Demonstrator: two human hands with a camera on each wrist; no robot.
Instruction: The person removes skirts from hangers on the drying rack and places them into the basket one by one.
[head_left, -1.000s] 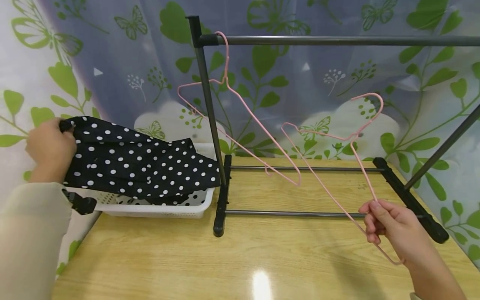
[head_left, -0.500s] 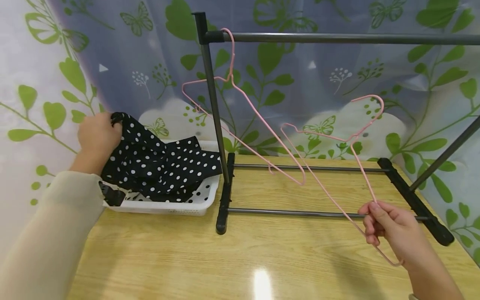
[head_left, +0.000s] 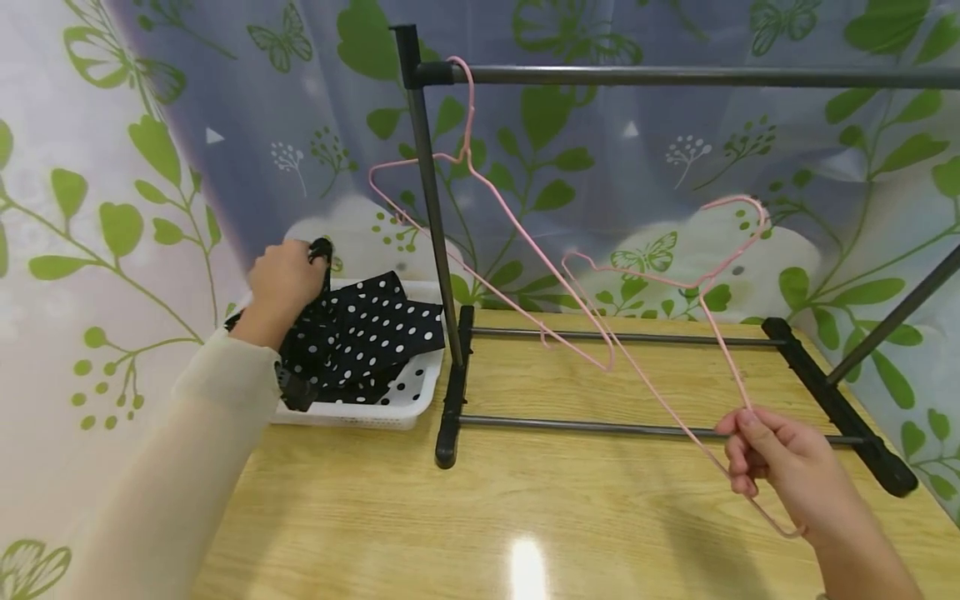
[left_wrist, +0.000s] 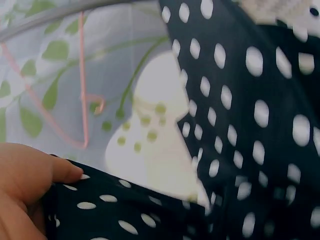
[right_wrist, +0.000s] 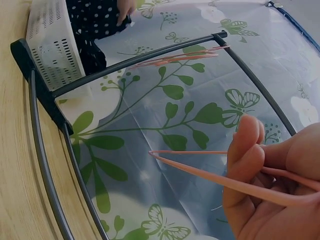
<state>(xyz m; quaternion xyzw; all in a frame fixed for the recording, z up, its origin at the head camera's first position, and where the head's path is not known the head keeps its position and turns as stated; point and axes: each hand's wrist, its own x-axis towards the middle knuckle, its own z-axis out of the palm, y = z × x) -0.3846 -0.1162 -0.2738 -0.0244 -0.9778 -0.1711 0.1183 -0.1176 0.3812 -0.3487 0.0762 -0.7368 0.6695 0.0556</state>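
Over the white basket (head_left: 386,415), my left hand (head_left: 285,279) pinches a black cloth with white polka dots (head_left: 375,329). Part of this cloth hangs from the fingers and the rest lies bunched in the basket; its full shape is hidden. In the left wrist view, the thumb and fingers hold one edge of the cloth (left_wrist: 125,220). My right hand (head_left: 795,467) holds a pink wire hanger (head_left: 724,350) by one lower side, its hook pointing up, in front of the rack. In the right wrist view, the hanger (right_wrist: 210,181) passes between the fingers.
A dark metal rack (head_left: 637,76) stands on the wooden table (head_left: 420,533), just right of the basket. Another pink hanger (head_left: 471,108) hangs at the left end of its top bar. A white cloth with black dots (head_left: 408,387) lies in the basket. Behind hangs a leaf-patterned curtain (head_left: 315,108).
My left hand has moved right, pulling the polka-dot cloth from stretched out at the left to gathered over the basket. My right hand and its hanger have stayed nearly in place.
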